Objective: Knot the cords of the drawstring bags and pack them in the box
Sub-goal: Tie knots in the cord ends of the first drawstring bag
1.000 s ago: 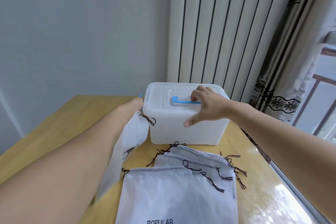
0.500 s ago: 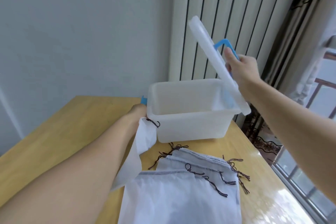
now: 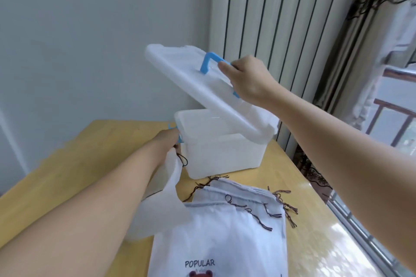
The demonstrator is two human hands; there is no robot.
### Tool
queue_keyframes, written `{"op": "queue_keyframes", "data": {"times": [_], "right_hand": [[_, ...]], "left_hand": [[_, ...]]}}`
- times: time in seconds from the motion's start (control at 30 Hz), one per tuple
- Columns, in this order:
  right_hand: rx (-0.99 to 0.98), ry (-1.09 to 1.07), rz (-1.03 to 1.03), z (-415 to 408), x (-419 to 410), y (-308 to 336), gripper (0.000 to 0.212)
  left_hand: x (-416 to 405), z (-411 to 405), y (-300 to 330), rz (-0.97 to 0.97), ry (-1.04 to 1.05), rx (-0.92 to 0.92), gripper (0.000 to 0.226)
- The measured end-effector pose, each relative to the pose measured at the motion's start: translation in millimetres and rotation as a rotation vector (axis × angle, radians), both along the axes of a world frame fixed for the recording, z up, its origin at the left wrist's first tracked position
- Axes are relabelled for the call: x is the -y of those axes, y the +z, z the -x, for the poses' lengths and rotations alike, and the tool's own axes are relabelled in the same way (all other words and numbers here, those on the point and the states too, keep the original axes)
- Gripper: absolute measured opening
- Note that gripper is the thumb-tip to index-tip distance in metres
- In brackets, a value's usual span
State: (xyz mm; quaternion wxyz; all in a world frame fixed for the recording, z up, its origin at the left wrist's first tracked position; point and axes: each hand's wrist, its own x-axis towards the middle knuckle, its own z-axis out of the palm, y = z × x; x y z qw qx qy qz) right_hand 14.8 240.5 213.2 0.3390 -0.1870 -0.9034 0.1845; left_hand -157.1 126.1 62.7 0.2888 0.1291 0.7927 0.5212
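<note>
A translucent white plastic box (image 3: 225,157) stands open at the far side of the wooden table. My right hand (image 3: 249,81) grips the blue handle (image 3: 208,62) of the white lid (image 3: 193,78), which hangs tilted in the air above the box. My left hand (image 3: 167,141) is at the box's left wall by a blue latch and holds a white drawstring bag (image 3: 162,204) by its top, its dark cord dangling. A stack of white drawstring bags (image 3: 227,229) with dark brown cords lies in front of the box; the top one reads "POPULAR".
The wooden table (image 3: 74,164) extends to the left of the box. A white ribbed radiator (image 3: 276,18) stands behind the box against the wall. A patterned curtain (image 3: 364,29) and a window rail are on the right, past the table's glossy right edge.
My right hand lifted the lid off the box by its blue handle, swung it up on edge, then tipped it flatter over the box. My left hand stayed at the box's left side with the bag.
</note>
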Motion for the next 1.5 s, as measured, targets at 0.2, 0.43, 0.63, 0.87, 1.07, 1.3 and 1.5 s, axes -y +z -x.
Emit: {"op": "queue_keyframes", "data": {"times": [0.2, 0.43, 0.63, 0.87, 1.07, 1.3, 1.5], "right_hand": [[0.039, 0.110, 0.058, 50.3, 87.2, 1.9, 0.043], [0.383, 0.139, 0.042, 122.3, 168.1, -70.1, 0.020], [0.490, 0.170, 0.607, 144.5, 191.1, -153.3, 0.015], [0.274, 0.104, 1.220, 125.8, 182.3, -187.8, 0.039], [0.556, 0.629, 1.337, 28.8, 181.8, -142.3, 0.080], [-0.205, 0.421, 1.019, -15.3, 99.2, -85.1, 0.015], [-0.520, -0.043, -0.038, -27.8, -15.2, -20.7, 0.013]], "left_hand": [[94.3, 18.9, -13.2, -0.110, 0.159, 0.036, 0.032], [237.6, 64.7, -22.4, -0.229, 0.455, 0.088, 0.029], [310.9, 61.3, -5.6, -0.738, 0.519, 0.483, 0.033], [256.2, 21.8, 29.7, -1.169, 0.571, 0.366, 0.038], [193.0, -15.9, 54.7, -1.401, 0.800, 0.513, 0.039], [99.6, -29.1, 73.2, -1.218, 0.423, 0.440, 0.055], [38.1, -61.2, 53.8, -0.349, 0.064, -0.097, 0.035]]}}
